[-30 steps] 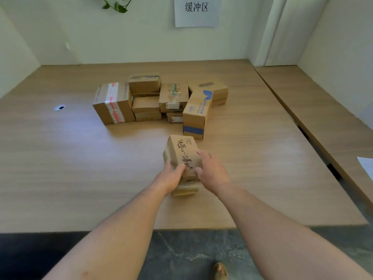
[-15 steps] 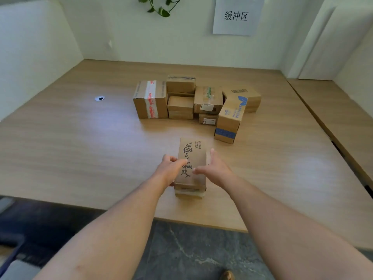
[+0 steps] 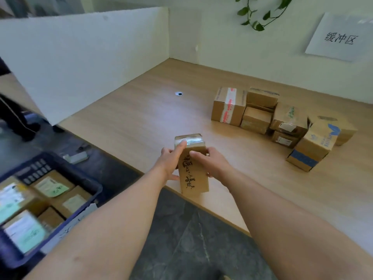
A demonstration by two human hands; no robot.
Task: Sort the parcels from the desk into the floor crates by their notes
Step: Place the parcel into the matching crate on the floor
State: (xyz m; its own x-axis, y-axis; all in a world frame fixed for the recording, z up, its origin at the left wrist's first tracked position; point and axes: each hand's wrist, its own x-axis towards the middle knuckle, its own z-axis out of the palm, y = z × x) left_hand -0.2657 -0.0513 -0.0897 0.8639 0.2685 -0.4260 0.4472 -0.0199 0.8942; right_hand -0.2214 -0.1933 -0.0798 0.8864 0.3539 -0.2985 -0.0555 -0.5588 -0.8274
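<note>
A brown cardboard parcel (image 3: 193, 175) with black brush lettering is held between both hands at the desk's (image 3: 141, 118) near edge; a second taped parcel (image 3: 188, 139) shows just behind it in the same grasp. My left hand (image 3: 171, 158) grips the left side, thumb up on the taped top. My right hand (image 3: 212, 160) grips the right side. A cluster of several more cardboard parcels (image 3: 262, 112) sits further right on the desk. A dark blue floor crate (image 3: 84, 178) at lower left holds several parcels with pale green notes.
A white partition (image 3: 80, 57) walls the desk's left side. A paper sign (image 3: 341, 37) hangs on the back wall under a trailing plant (image 3: 260, 11). Dark stone floor (image 3: 191, 239) lies between the desk and me. A person's dark legs (image 3: 18, 118) stand at far left.
The view has swung left, bringing the blue crate into sight. The held parcels have come from further in on the desk to its near edge, still gripped by both hands.
</note>
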